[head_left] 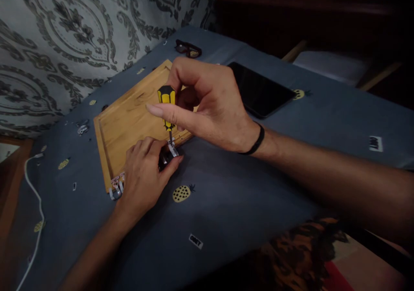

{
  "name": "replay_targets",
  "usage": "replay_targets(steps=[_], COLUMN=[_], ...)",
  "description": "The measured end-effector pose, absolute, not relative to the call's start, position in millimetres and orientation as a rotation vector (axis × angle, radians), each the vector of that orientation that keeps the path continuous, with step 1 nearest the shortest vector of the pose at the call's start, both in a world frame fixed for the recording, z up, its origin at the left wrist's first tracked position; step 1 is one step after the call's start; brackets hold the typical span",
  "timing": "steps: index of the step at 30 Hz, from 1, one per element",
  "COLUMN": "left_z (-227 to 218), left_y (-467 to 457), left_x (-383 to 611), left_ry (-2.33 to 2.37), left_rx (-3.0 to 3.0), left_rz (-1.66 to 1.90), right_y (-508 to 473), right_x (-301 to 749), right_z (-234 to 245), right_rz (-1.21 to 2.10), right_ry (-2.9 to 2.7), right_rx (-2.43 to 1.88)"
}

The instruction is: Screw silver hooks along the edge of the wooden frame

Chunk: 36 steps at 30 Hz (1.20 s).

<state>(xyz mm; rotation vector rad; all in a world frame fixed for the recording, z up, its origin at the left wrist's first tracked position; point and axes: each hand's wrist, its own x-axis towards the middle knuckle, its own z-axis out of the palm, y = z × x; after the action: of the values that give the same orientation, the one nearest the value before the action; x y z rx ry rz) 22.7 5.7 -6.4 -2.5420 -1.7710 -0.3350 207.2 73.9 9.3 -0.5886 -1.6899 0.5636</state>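
Observation:
A wooden board [129, 114] lies on a blue-grey cloth [226, 196]. My right hand [207, 105] pinches the yellow and black handle of a small screwdriver [167, 103], held upright with its tip on a small metal bracket [172, 147] at the board's near edge. My left hand [145, 174] lies curled beside the bracket, its fingers pressed against it. Another metal hook [116, 187] sticks out from the board's near left corner.
A dark tablet [258, 88] lies right of the board, dark glasses [188, 49] behind it. Small metal parts [82, 127] sit left of the board. A white cable [34, 187] runs along the left edge. A patterned fabric [64, 32] hangs behind.

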Motion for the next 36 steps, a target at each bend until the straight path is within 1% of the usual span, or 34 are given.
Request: replay_targets(steps=[8,15,18,23,29,33,36], left_z=[-6.4,-7.3,-8.0,-7.5,-6.5,-6.5,-5.9], left_y=[5.0,5.7,6.0,5.4,5.1,5.2,5.5], left_x=[22.4,21.4,21.2,22.1,20.9,20.6,21.7], left_ry=[-1.766,-1.733,-1.728,-1.736,-1.766,-1.766,-1.762], left_rx=[-2.535,-2.541,-2.548,-2.526,-2.541,-2.542,-2.539], left_rz=[-0.339,-0.373,-0.391,-0.371,-0.344,-0.336,-0.334], right_y=[75.7,76.8,78.2,76.9,66.4,68.9,73.3], right_x=[209.4,221.2,220.4,211.4,212.5,213.3,211.1], right_z=[12.0,19.2,18.2,12.8,20.1,19.8,15.8], right_rz=[0.615,0.772,0.721,0.575,0.424,0.440,0.480], right_ry=[-1.753,-1.911,-1.915,-1.763,-1.603,-1.641,-1.654], right_rx=[-0.566,-0.430,-0.433,-0.583,-0.658,-0.758,-0.685])
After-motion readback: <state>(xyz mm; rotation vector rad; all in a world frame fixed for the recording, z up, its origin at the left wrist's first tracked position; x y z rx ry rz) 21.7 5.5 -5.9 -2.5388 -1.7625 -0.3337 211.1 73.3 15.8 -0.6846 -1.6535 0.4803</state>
